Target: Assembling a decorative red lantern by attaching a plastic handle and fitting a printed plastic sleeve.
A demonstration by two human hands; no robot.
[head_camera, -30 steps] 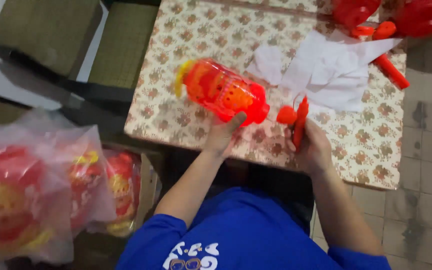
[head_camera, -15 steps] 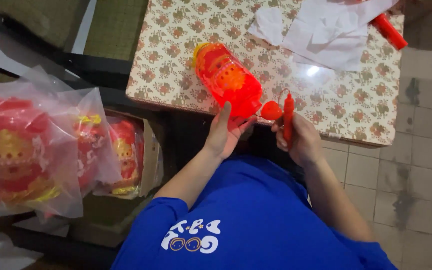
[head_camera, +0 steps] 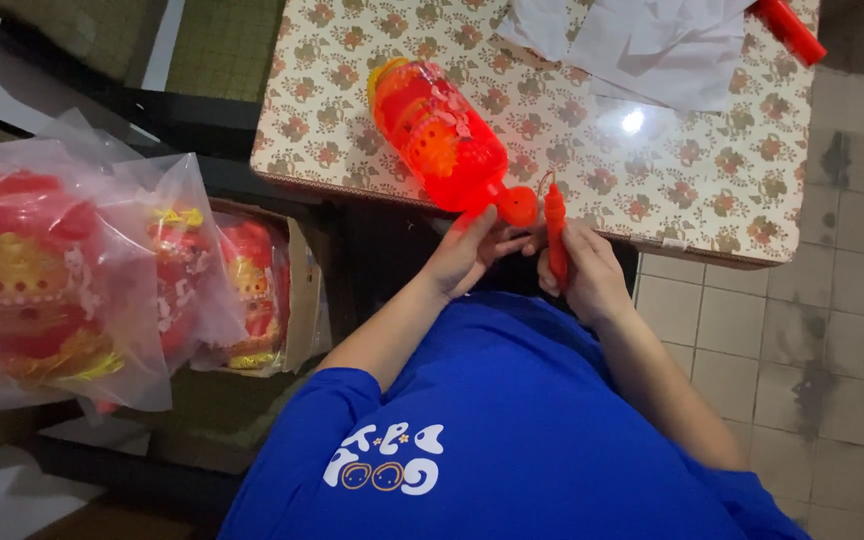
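Observation:
A red plastic lantern (head_camera: 438, 135) with orange and yellow trim lies on its side at the near edge of a table with a floral cloth (head_camera: 692, 180). My left hand (head_camera: 469, 250) grips its lower end, by the round red knob (head_camera: 518, 206). In my right hand (head_camera: 586, 272) I hold a slim red stick (head_camera: 555, 232) upright, close beside that knob. A thin cord runs from the stick's top toward the lantern. Both hands sit just off the table's edge, above my lap in a blue shirt.
Clear bags with red and gold lanterns (head_camera: 47, 280) stand at my left, another in a cardboard box (head_camera: 297, 300). White sheets (head_camera: 652, 45) and a red stick (head_camera: 790, 30) lie on the table's far side. Tiled floor (head_camera: 832, 300) is on the right.
The view has tilted down and moved closer. Lantern and both hands have come toward my body, to the table's near edge; the stick stays in my right hand.

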